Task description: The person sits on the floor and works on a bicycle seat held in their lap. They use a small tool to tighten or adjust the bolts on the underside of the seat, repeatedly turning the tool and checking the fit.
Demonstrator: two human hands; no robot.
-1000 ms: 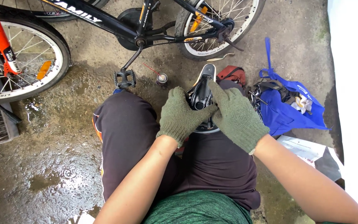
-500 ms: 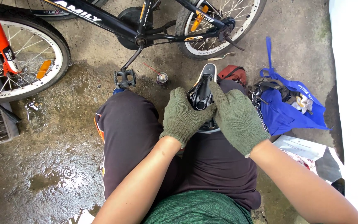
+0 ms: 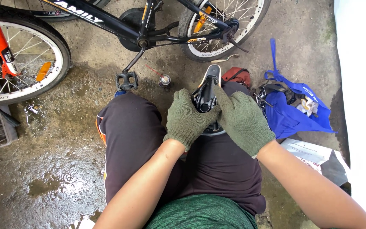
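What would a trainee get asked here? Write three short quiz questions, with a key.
1. True or false: both hands wear green knit gloves.
2. What does the left hand grip with the right hand? A) bicycle saddle B) spray can C) blue bag
3. Fill in: the small spray can stands beside the bicycle's black ______.

Key:
1. True.
2. A, the bicycle saddle, upside down on the lap.
3. pedal.
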